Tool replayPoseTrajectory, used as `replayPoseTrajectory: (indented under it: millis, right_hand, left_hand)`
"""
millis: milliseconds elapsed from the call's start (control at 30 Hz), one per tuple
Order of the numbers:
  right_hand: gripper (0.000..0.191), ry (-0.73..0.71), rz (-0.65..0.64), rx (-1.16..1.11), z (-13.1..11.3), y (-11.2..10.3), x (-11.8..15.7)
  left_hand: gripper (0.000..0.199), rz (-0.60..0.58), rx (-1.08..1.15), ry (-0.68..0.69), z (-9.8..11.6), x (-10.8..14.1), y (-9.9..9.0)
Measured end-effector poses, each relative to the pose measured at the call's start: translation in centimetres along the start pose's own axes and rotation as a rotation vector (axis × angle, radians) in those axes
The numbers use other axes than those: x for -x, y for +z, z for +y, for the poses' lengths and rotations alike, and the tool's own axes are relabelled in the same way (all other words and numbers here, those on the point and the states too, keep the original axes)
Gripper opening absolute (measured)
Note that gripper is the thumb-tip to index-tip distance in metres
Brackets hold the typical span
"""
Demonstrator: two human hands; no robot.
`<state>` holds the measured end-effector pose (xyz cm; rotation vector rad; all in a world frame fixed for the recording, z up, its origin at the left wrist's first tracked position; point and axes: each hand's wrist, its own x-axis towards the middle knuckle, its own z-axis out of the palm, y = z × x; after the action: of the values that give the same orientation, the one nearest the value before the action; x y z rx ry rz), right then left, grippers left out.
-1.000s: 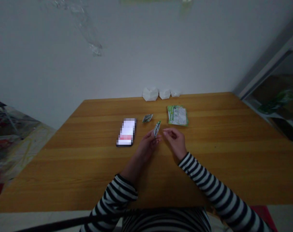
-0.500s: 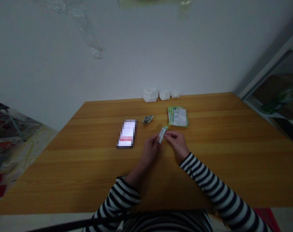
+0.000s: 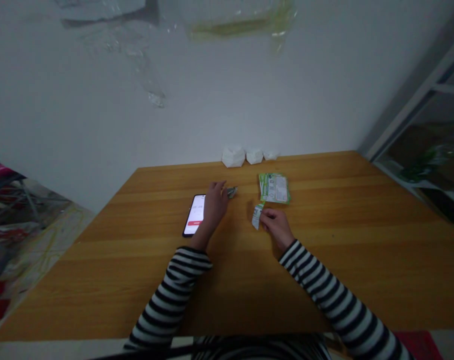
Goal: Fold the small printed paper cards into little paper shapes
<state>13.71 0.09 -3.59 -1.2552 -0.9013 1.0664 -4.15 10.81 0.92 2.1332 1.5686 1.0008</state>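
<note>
The left hand (image 3: 215,207) has moved away, open; right fingers (image 3: 267,214) clamp the folded green-white strip (image 3: 257,218).

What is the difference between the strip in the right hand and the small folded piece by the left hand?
The printed strip is longer and pale with green, while the folded piece is shorter and darker grey. The right hand pinches the strip; the folded piece sits at the left hand's fingertips. Both look like thin wrapper material.
</note>
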Motion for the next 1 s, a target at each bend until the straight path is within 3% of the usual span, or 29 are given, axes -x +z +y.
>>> replayPoseTrajectory:
  millis: [133,200,333,467,567,733,1000]
  right_hand:
    - [0.020,-0.002,0.002,0.020,0.0,0.2,0.1]
    - [0.019,-0.006,0.006,0.025,0.1,0.1,0.2]
    - [0.018,0.003,-0.003,0.011,0.1,0.1,0.3]
    - [0.020,0.018,-0.037,-0.009,-0.1,0.3,0.5]
    - [0.020,0.019,-0.051,-0.015,-0.3,0.4,0.6]
    - [0.022,0.017,-0.086,-0.039,-0.8,0.4,0.7]
    - [0.023,0.010,-0.090,-0.003,-0.9,-0.4,0.4]
  left_hand:
    - [0.005,-0.126,-0.004,-0.019,-1.6,-4.6,1.3]
    - [0.016,-0.165,0.028,-0.020,-2.0,-4.7,2.2]
    - [0.018,-0.147,0.124,0.006,-1.8,-1.3,3.4]
    - [0.016,-0.120,0.247,0.017,-0.1,3.1,4.0]
    - [0.016,-0.145,0.324,0.019,1.2,5.1,4.4]
    - [0.015,-0.221,0.594,-0.023,1.8,6.2,4.7]
    - [0.022,-0.285,0.620,0.022,2.6,7.0,3.5]
